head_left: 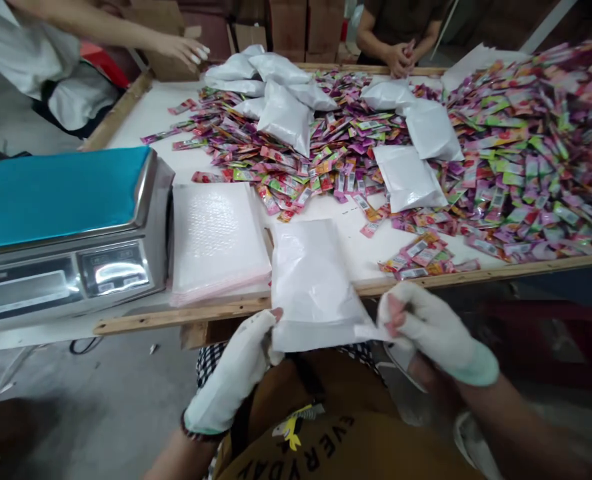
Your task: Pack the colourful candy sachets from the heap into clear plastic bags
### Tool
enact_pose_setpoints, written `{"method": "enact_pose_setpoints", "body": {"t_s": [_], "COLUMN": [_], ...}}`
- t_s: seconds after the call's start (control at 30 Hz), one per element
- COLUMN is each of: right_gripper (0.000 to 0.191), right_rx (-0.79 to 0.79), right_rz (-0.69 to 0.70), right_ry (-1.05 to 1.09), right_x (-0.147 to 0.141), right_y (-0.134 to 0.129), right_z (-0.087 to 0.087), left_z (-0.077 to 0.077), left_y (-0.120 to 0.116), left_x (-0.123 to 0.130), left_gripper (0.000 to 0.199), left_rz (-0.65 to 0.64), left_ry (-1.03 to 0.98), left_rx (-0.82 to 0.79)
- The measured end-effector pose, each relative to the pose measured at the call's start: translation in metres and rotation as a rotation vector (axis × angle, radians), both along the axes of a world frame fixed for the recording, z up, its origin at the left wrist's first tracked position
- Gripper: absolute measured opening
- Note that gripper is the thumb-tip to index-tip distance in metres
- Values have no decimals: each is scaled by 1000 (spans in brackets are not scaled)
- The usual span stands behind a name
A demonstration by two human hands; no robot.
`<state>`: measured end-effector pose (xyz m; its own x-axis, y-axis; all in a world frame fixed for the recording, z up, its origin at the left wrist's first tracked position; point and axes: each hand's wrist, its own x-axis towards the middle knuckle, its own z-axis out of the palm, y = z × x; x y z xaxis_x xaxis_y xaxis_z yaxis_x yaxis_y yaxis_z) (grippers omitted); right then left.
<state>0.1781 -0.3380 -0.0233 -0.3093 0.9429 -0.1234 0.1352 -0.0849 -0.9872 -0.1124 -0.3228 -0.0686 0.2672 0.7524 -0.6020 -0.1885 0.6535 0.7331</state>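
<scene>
A filled white plastic mailer bag (pixel 312 270) lies over the table's front edge, its mouth end towards my body. My left hand (pixel 241 367), in a white glove with bare fingertips, is closed on the near left corner of this bag. My right hand (pixel 429 327), gloved the same way, is closed with thumb and finger pinched at the near right corner. A thin whitish strip (pixel 371 332) runs from the bag's mouth edge to those fingers; its end is hidden in them.
Left of the bag are a stack of flat bags (pixel 216 233) and a scale with a blue top (pixel 61 193). Beyond lie many candy-coloured sachets (pixel 506 153) and several filled white bags (pixel 286 117). One person's gloved hand (pixel 183 50) and another's clasped hands (pixel 401 59) are at the far side.
</scene>
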Motion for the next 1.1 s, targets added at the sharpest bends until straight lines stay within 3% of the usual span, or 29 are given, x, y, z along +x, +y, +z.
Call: {"method": "enact_pose_setpoints", "body": {"t_s": [0.03, 0.1, 0.2, 0.27, 0.37, 0.4, 0.47, 0.57, 0.67, 0.73, 0.83, 0.97, 1.03, 1.1], "right_gripper": [21, 21, 24, 32, 35, 34, 34, 34, 26, 19, 16, 17, 9, 21], "right_rx": [-106, -251, -160, 39, 236, 242, 155, -105, -353, -401, -260, 135, 283, 473], "right_rz": [-29, 50, 97, -20, -133, -127, 17, 121, 94, 47, 4, -61, -114, -146], "right_ry": [-142, -540, -950, -980, -902, -864, -777, -560, -297, -155, -150, -557, -715, -782], "right_x": [25, 69, 95, 82, 37, 22, -3, -25, -37, -42, -41, -19, -4, 11], "right_y": [-3, -8, -4, 14, 64, 83, 119, 152, 154, 149, 146, 140, 125, 101], "right_z": [0, 0, 3, 4, -5, -10, -23, -39, -48, -51, -52, -55, -57, -58], "left_z": [2, 5, 11, 13, 13, 12, 7, -4, -13, -16, -16, -15, -17, -18], "left_y": [-1, -2, 1, 9, 26, 31, 39, 45, 45, 44, 44, 48, 50, 50], "left_x": [-9, -28, -55, -65, -63, -60, -51, -41, -37, -36, -34, -29, -29, -30], "left_gripper": [40, 42, 30, 30, 62, 70, 76, 65, 52, 49, 46, 43, 43, 45], "left_rz": [-29, -111, -171, -223, -448, -522, -623, -726, -737, -702, -682, -723, -728, -727], "left_ry": [100, 384, 909, 1166, 1303, 1300, 1285, 1232, 1178, 1141, 1069, 1026, 1034, 1034], "left_rx": [32, 153, 557, 953, 1457, 1570, 1722, 1863, 1951, 1968, 1935, 1876, 1880, 1880]}}
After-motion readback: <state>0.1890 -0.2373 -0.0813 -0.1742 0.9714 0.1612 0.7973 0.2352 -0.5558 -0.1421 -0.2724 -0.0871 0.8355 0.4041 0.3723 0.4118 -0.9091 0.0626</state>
